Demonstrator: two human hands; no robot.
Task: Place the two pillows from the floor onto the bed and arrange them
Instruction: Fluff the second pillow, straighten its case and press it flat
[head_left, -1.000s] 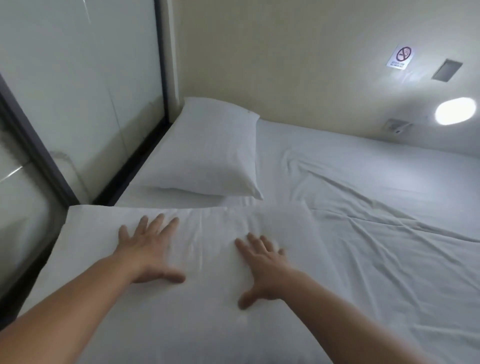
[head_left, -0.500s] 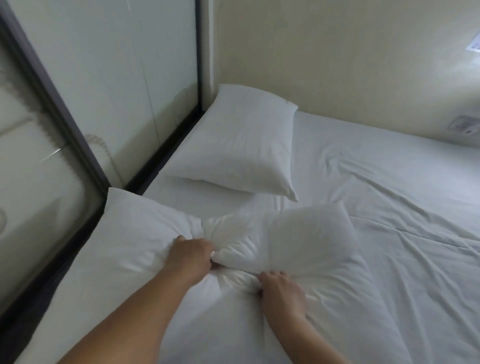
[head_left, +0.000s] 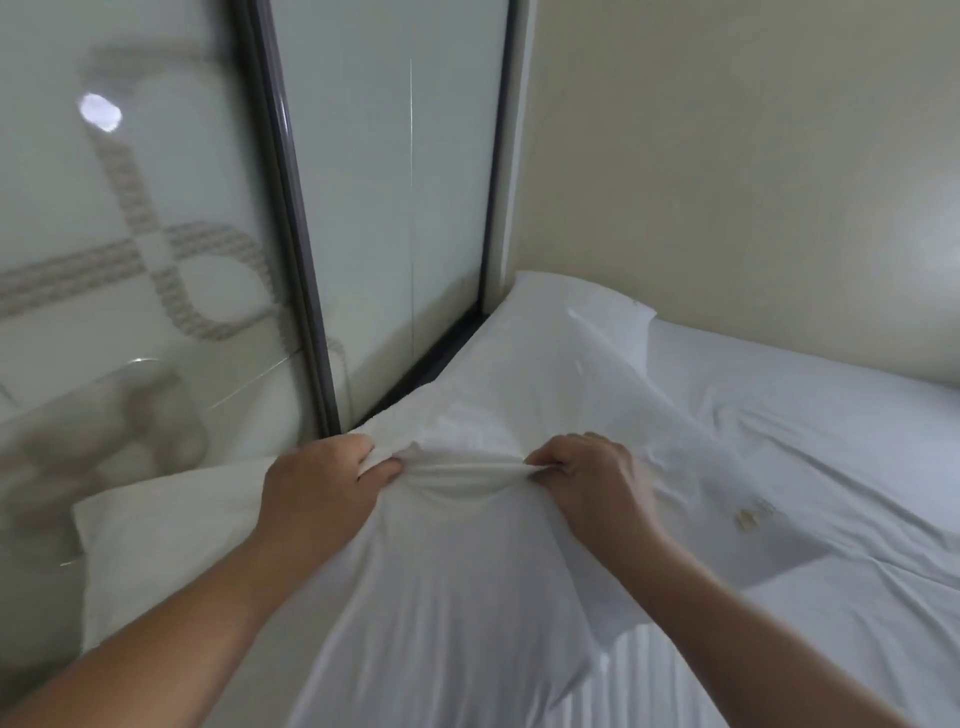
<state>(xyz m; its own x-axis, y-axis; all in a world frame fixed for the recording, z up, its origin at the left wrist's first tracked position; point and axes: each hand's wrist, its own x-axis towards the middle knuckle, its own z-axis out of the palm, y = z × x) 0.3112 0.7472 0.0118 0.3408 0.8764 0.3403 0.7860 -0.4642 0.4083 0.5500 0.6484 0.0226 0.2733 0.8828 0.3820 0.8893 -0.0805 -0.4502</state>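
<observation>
A white pillow (head_left: 457, 587) is raised off the bed in front of me, its top bunched. My left hand (head_left: 322, 483) and my right hand (head_left: 587, 478) each pinch a fold of its cover near the middle of its upper edge. A second white pillow (head_left: 582, 332) lies flat in the far corner of the bed, against the wall and the glass panel; the held pillow hides its near part. The bed (head_left: 831, 467) has a wrinkled white sheet.
A frosted glass partition with a dark frame (head_left: 291, 234) runs along the bed's left side. A beige wall (head_left: 727, 182) closes off the far side. A small tag (head_left: 753, 517) shows on the held pillow's right side.
My hands went from flat on the near pillow to gripping its cover. The pillow has risen off the bed toward the far pillow. The camera has turned left.
</observation>
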